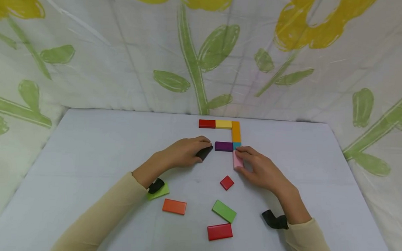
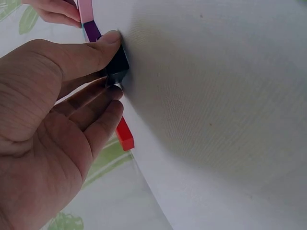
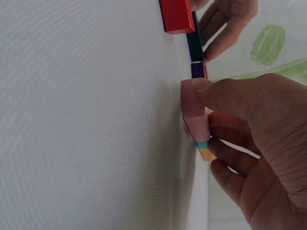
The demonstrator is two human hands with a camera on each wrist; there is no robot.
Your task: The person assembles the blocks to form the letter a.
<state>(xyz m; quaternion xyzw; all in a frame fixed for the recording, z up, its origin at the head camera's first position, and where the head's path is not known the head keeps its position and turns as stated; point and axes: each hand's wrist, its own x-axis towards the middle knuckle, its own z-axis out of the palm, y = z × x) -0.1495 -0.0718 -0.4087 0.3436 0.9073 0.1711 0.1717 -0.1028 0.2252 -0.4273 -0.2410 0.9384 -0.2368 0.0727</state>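
My left hand (image 1: 188, 151) pinches a black block (image 1: 204, 153) between thumb and fingers, just left of a purple block (image 1: 224, 146). In the left wrist view the thumb lies along one side of that block, low over the table. With thumb and fingertips my right hand (image 1: 261, 169) grips a pink block (image 1: 237, 160), standing end-on below a small teal block (image 1: 236, 145). Above the teal one runs an orange block (image 1: 236, 132), then a yellow block (image 1: 223, 124) and a dark red block (image 1: 207, 124) to its left. The purple block meets the teal block's left side.
Nearer on the white table (image 1: 97, 144) lie a small red square block (image 1: 227, 183), a green block (image 1: 224, 211), a red block (image 1: 219, 232) and an orange-red block (image 1: 174, 206). A lime block (image 1: 159, 192) is partly hidden under the left wrist. A flower-patterned curtain (image 1: 130, 45) hangs behind.
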